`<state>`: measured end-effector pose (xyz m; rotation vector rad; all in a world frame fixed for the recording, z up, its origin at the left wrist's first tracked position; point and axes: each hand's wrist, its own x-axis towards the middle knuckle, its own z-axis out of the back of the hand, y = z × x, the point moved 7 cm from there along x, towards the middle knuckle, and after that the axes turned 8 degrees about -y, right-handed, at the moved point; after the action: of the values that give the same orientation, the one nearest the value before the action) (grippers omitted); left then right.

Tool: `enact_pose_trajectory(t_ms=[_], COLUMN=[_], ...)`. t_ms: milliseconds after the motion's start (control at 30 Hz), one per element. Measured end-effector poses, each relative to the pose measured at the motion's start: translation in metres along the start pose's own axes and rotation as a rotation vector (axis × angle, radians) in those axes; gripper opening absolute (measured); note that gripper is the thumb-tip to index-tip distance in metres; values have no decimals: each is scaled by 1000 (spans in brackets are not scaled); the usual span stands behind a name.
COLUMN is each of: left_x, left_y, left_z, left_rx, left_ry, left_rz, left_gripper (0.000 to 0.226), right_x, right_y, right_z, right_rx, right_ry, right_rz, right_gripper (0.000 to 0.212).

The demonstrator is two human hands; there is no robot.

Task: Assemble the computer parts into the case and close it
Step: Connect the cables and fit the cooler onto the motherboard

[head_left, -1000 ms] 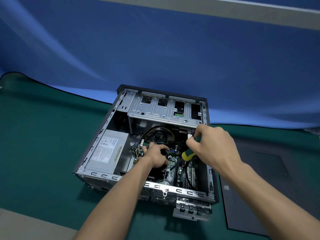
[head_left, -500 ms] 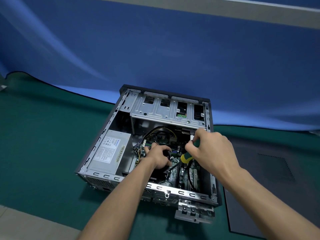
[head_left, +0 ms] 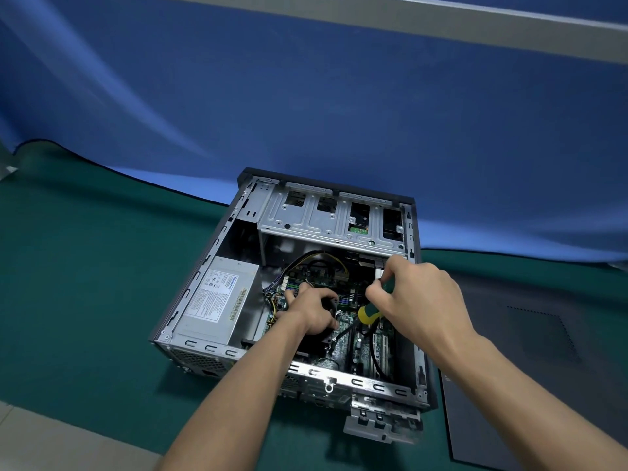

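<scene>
An open grey computer case (head_left: 207, 266) lies on a green mat, its inside facing up. Inside are a silver power supply (head_left: 217, 300), a drive cage (head_left: 326, 219) at the far end and a green motherboard (head_left: 360, 345). My left hand (head_left: 314, 312) is curled over a black cooler fan (head_left: 317, 339) on the motherboard, mostly hiding it. My right hand (head_left: 414, 297) grips a green and yellow screwdriver (head_left: 368, 312), whose dark shaft slants down left to the fan's corner. The dark side panel (head_left: 530, 368) lies flat to the right of the case.
A blue cloth backdrop (head_left: 306, 113) hangs behind the case. Bundled yellow and black cables (head_left: 319, 258) arc over the motherboard near the cage. A hinged grey bracket (head_left: 380, 423) sticks out from the case's near edge. The mat's (head_left: 85, 266) edge and a pale floor strip show at bottom left.
Both hands stay in the case at the fan and screwdriver. My right hand's fingers have shifted slightly on the handle. The view has drifted a little.
</scene>
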<state>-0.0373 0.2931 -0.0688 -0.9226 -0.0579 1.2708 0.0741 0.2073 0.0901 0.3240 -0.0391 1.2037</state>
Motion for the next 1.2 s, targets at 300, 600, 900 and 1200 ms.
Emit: enact_pose_trajectory(t_ms=[300, 600, 900, 1200], left_x=[3, 3, 3, 3], left_y=[3, 3, 2, 3], left_z=[-2, -3, -2, -2], left_rx=[6, 21, 35, 10], left_ry=[-5, -10, -14, -12], left_rz=[-6, -12, -23, -15], left_gripper=[49, 50, 49, 46], right_x=[9, 8, 1, 1], right_y=[18, 17, 30, 18], right_z=[2, 1, 7, 8], right_rx=[-102, -15, -89, -136], right_ry=[97, 291, 272, 339], right_rz=[-123, -240, -123, -174], right_gripper=[31, 25, 32, 30])
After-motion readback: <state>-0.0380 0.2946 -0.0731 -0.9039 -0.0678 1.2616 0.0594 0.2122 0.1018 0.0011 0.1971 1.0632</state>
